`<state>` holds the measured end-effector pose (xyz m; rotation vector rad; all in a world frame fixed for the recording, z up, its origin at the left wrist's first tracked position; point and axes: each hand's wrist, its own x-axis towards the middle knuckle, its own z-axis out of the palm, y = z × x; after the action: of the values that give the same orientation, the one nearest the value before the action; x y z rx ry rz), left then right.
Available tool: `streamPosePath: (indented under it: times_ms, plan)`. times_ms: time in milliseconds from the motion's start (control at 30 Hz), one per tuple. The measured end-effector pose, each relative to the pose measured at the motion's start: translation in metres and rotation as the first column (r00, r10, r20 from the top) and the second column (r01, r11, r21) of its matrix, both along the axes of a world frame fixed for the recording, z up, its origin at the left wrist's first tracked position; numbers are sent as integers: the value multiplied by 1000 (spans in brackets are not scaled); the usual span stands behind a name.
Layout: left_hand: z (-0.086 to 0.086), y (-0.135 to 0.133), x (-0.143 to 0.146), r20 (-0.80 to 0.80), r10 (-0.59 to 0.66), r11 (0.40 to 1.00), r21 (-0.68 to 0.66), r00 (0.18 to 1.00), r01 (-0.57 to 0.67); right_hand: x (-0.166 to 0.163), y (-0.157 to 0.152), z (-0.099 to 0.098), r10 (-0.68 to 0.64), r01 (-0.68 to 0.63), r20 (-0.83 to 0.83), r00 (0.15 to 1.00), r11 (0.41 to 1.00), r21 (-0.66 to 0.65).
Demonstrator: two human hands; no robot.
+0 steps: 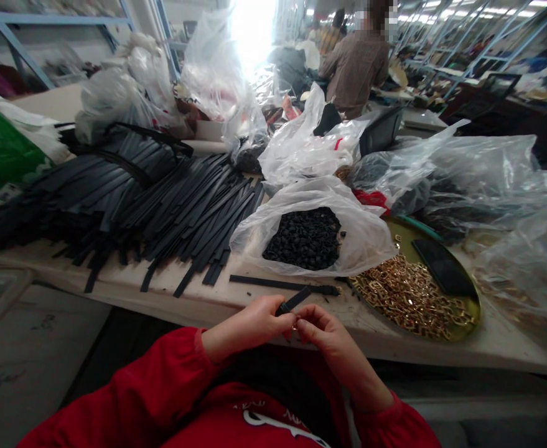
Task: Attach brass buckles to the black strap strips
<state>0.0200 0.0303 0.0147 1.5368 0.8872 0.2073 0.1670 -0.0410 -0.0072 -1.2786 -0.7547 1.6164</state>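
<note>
My left hand (pixel 259 320) is closed on a short end of black strap (pixel 297 300), which sticks up past the thumb. My right hand (pixel 322 330) meets it with thumb and forefinger pinched on a small gold buckle (pixel 294 327), mostly hidden by the fingers. Just beyond the hands, a finished-looking black strap (pixel 277 284) with a buckle at its right end lies along the table. Behind that strap, an open plastic bag (pixel 361 246) holds small black loops (pixel 303 239). Many gold buckles (pixel 411 295) are heaped on a round tray (pixel 473 311) at the right.
A big pile of loose black straps (pixel 184 211) covers the table's left side. On the tray rests a black phone-like slab (pixel 444 267). Clear plastic bags (pixel 483 168) crowd the back and right. Another person (pixel 359 68) stands farther off. The table edge (pixel 161 298) runs before me.
</note>
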Motion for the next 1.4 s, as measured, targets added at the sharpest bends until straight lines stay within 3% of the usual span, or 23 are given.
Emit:
streamPosePath:
  times_ms: [133,233,333,433,500,600,667,767,867,1000,1133,1267,1400]
  plan:
    - [-2,-1,-1,54,14,1000,-23,998,-13,-5,0,3,-108,108,-20,994,994,14]
    - [-10,-2,-4,58,77,996,-39,995,-74,-14,-2,-2,-244,235,-148,959,969,-74]
    - [-16,-4,-9,30,77,997,-10,997,-76,-22,-7,-9,-263,240,-217,940,963,-123]
    - [-16,-6,-13,-7,-25,999,-35,1000,24,-24,-12,-13,-157,157,0,988,985,69]
    - [-13,-7,-16,-38,-63,997,-37,997,61,-21,-14,-12,-111,69,198,974,976,207]
    - [-9,-9,-19,-5,-62,998,-18,998,62,-16,-15,-8,-131,54,291,948,965,257]
    - [-7,-11,-23,18,-43,999,25,999,43,-14,-15,-6,-206,171,195,959,968,182]
    - [-7,-15,-27,-36,-34,990,139,999,39,-15,-16,-3,-352,351,-99,931,936,-23]
    - [-6,-22,-29,-102,-70,959,268,992,95,-23,-17,-4,-403,365,-332,853,915,-173]
    - [-7,-31,-26,-134,-97,899,413,986,144,-32,-16,-6,-425,347,-403,810,903,-255]
    - [-11,-33,-23,-237,-40,862,483,971,153,-27,-12,-7,-490,388,-412,768,868,-310]
    - [-8,-31,-25,-300,-24,885,438,954,160,-15,-7,-10,-571,462,-391,722,818,-342]
    - [-5,-28,-26,-156,-8,982,186,988,37,-13,-5,-18,-583,460,-385,716,808,-368]
